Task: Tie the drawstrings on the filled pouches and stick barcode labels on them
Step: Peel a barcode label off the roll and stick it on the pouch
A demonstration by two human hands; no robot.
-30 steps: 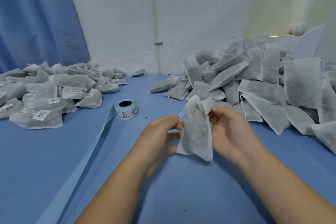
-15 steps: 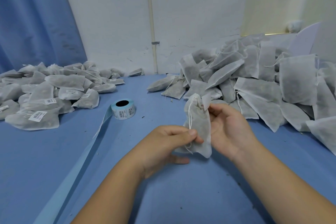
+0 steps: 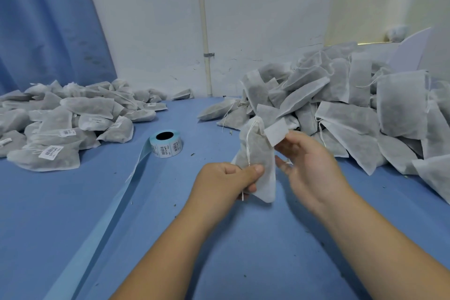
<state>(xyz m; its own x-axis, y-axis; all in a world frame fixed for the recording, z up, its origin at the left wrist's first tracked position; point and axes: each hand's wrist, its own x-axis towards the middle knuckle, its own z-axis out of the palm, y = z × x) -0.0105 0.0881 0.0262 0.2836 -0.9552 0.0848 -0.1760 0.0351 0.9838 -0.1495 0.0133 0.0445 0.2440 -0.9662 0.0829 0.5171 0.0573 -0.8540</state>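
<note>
I hold one filled white pouch (image 3: 258,153) upright above the blue table (image 3: 73,202). My left hand (image 3: 226,180) pinches its white drawstring (image 3: 248,146) against the pouch's lower left side. My right hand (image 3: 306,165) is just right of the pouch, its thumb and fingertip touching the pouch's gathered top flap near 1150,740; its other fingers are spread. The roll of barcode labels (image 3: 166,143) stands on the table to the left, with its blue backing strip (image 3: 104,214) trailing toward me.
A large heap of unlabelled filled pouches (image 3: 353,109) covers the right of the table. A lower heap of labelled pouches (image 3: 68,124) lies at the left. A white wall with a pipe (image 3: 204,31) and a blue curtain (image 3: 43,19) stand behind.
My left hand has drawn the string downward along the pouch's side. My right hand has shifted from behind the pouch to its top flap, fingers spreading.
</note>
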